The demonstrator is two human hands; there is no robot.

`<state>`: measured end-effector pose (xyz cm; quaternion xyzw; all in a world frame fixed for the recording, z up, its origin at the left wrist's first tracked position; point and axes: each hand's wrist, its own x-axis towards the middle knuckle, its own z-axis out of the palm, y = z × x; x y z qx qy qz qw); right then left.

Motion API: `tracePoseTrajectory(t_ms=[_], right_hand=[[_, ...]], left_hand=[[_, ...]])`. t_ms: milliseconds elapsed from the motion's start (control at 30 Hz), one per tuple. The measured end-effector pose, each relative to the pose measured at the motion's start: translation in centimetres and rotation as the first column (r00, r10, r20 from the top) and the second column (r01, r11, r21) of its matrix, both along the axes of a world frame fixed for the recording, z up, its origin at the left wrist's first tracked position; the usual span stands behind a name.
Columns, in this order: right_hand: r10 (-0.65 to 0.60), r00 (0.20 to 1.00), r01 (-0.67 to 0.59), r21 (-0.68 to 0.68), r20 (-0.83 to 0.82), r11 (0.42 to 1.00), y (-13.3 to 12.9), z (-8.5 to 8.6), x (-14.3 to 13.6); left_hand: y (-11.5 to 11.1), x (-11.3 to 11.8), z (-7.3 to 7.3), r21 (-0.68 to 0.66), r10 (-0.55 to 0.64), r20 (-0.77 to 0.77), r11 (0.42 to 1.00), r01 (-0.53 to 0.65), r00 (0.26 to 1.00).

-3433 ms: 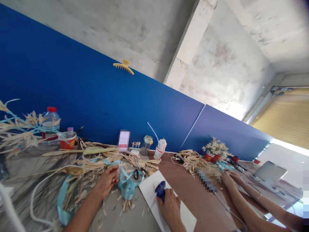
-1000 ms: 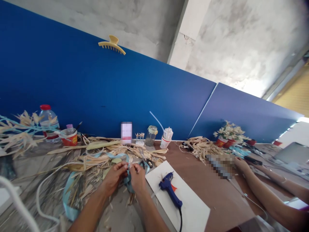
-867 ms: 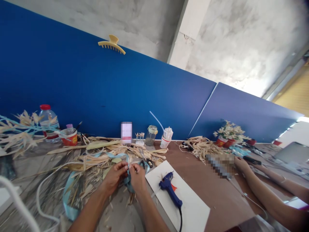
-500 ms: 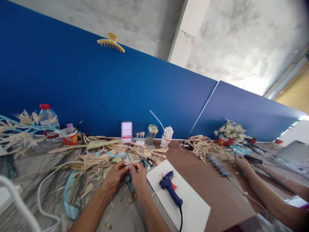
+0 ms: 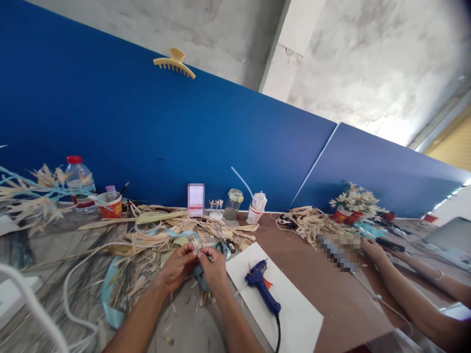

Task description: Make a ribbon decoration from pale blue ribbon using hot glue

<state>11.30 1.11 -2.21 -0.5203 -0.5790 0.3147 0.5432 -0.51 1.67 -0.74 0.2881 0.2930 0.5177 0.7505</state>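
My left hand (image 5: 179, 268) and my right hand (image 5: 215, 270) meet at the middle of the table. Both are closed, pinching a small pale husk flower (image 5: 197, 243) between their fingertips; its lower part is hidden by the fingers. A bluish strip (image 5: 201, 278) hangs or lies just below them, and I cannot tell whether it is joined to the flower. Scissors with black handles (image 5: 228, 245) lie right behind my right hand. To the right, a blue glue gun (image 5: 264, 288) rests on a white board (image 5: 300, 321).
Dried husks (image 5: 217, 230) litter the table behind my hands, with light blue ribbon (image 5: 109, 294) at left. A phone (image 5: 196, 200), a jar (image 5: 232, 205) and a paper cup (image 5: 254, 215) stand along the blue partition (image 5: 221, 127). A co-worker's arms (image 5: 405, 289) reach in from the right.
The whole view has shifted slightly, so things sit a little further right. My fingertips have drawn closer together around the flower, which shows less now.
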Motion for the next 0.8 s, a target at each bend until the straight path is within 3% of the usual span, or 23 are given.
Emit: tracePoseTrajectory(t_ms=[167,333,500,800], right_hand=[[0.09,0.985,-0.106,-0.1,-0.145,0.989,-0.08,0.74,-0.05],[0.094,0.982,-0.116,-0.133,-0.162,0.984,-0.03,0.9,0.2],[0.086,0.99,-0.1,-0.128,-0.11,0.987,0.21,0.61,0.44],[0.137,0.976,-0.153,-0.085,-0.171,0.985,0.58,0.04,0.44]], left_hand=[[-0.24,0.03,0.06,0.005,-0.039,0.04,0.999,0.039,0.998],[-0.31,0.01,-0.07,0.012,-0.075,-0.003,0.997,0.075,0.997],[-0.32,-0.04,-0.11,0.022,-0.075,-0.052,0.997,0.076,0.996],[-0.26,-0.37,0.11,0.056,-0.087,0.02,0.995,0.086,0.996]])
